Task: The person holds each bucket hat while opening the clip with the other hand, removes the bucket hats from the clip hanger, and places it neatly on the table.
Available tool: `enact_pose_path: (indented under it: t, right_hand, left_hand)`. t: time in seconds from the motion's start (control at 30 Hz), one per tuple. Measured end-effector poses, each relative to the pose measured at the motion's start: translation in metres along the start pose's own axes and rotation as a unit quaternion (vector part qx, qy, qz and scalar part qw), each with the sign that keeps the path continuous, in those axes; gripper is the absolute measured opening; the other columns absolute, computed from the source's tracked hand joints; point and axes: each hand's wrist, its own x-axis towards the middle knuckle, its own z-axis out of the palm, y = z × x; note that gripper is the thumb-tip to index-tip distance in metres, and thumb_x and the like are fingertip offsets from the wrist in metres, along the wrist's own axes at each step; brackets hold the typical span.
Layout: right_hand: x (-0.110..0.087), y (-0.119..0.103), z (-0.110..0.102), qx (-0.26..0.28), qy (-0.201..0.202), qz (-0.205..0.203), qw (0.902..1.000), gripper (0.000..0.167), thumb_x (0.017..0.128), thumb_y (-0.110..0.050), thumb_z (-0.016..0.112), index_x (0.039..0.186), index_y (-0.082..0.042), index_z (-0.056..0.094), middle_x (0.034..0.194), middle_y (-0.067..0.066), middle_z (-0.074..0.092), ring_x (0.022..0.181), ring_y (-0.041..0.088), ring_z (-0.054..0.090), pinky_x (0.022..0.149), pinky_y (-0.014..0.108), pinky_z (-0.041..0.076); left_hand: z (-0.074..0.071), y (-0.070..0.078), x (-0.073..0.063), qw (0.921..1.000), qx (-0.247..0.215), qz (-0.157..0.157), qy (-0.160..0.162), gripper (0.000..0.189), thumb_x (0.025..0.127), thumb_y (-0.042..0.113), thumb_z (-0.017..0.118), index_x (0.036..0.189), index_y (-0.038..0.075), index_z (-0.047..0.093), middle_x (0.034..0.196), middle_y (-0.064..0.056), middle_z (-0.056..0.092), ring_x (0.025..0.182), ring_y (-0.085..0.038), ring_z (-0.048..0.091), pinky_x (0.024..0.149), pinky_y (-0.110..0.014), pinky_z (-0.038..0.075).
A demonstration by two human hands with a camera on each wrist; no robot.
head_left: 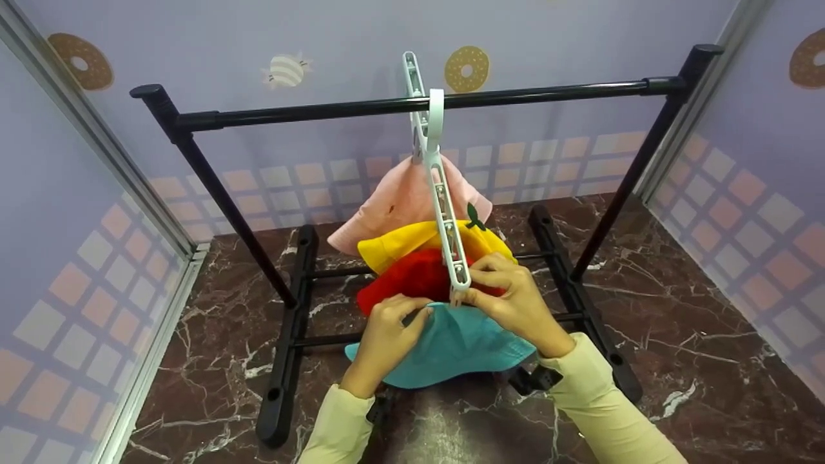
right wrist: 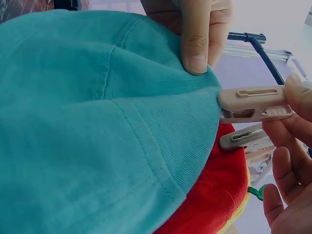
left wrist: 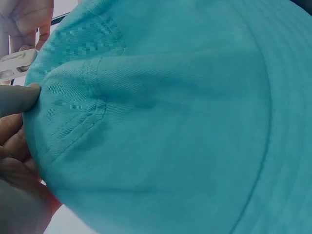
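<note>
A teal bucket hat [head_left: 457,351] hangs at the near end of a white hanger [head_left: 445,212] fitted with clips. My left hand [head_left: 394,328] pinches the top of its crown, thumb on the near side. With thumb and fingertips, my right hand [head_left: 515,299] pinches the back end of a beige clip [right wrist: 253,100]. That clip's tip is right at the crown's top edge in the right wrist view. Just behind, a grey clip [right wrist: 241,136] meets a red hat [head_left: 409,277]. Teal cloth fills most of the left wrist view.
Farther along the hanger are a yellow hat [head_left: 393,246] with a green leaf and a pink hat [head_left: 387,203]. The hanger hooks over the bar of a black rack [head_left: 309,113], whose feet stand on a dark marbled surface [head_left: 677,335]. Patterned walls enclose three sides.
</note>
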Motion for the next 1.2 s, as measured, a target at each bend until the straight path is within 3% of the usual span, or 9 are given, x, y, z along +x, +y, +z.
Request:
enact_pose_path:
  t: [0.53,0.8,1.07,1.2]
  right_hand:
    - [0.001,0.000,0.002,-0.001,0.003,-0.015,0.9999,0.016,0.075,-0.005,0.079,0.091,-0.008,0.078,0.085,0.002,0.067,0.083,0.014,0.056,0.074,0.023,0.042]
    - [-0.003,0.006,0.004,-0.001,-0.007,0.004,1.0000,0.025,0.073,-0.009,0.080,0.098,-0.010,0.077,0.087,0.001,0.066,0.086,0.015,0.058,0.078,0.022,0.045]
    - [-0.007,0.005,0.005,0.016,-0.034,0.062,0.9974,0.035,0.074,-0.011,0.081,0.109,-0.009,0.074,0.100,0.003,0.067,0.098,0.016,0.058,0.089,0.022,0.045]
    - [-0.008,0.006,0.006,0.024,-0.034,0.059,0.9974,0.035,0.076,-0.009,0.080,0.110,-0.008,0.073,0.102,0.003,0.067,0.099,0.016,0.057,0.090,0.022,0.045]
  left_hand:
    - [-0.021,-0.003,0.000,0.9997,0.023,0.008,-0.001,0.008,0.082,0.001,0.071,0.089,0.003,0.075,0.084,-0.006,0.073,0.074,-0.016,0.065,0.072,-0.030,0.053]
    - [-0.031,-0.005,-0.002,0.9997,0.022,0.002,-0.005,0.008,0.083,0.002,0.071,0.090,0.004,0.076,0.086,-0.006,0.074,0.075,-0.016,0.066,0.072,-0.029,0.054]
    - [-0.042,-0.007,-0.004,0.9997,0.025,-0.003,-0.002,0.008,0.084,0.002,0.071,0.090,0.004,0.075,0.087,-0.006,0.074,0.078,-0.015,0.067,0.073,-0.030,0.055]
    - [-0.046,-0.007,-0.005,0.9996,0.027,-0.011,-0.002,0.009,0.084,0.002,0.071,0.091,0.005,0.075,0.088,-0.006,0.074,0.081,-0.016,0.068,0.075,-0.031,0.056]
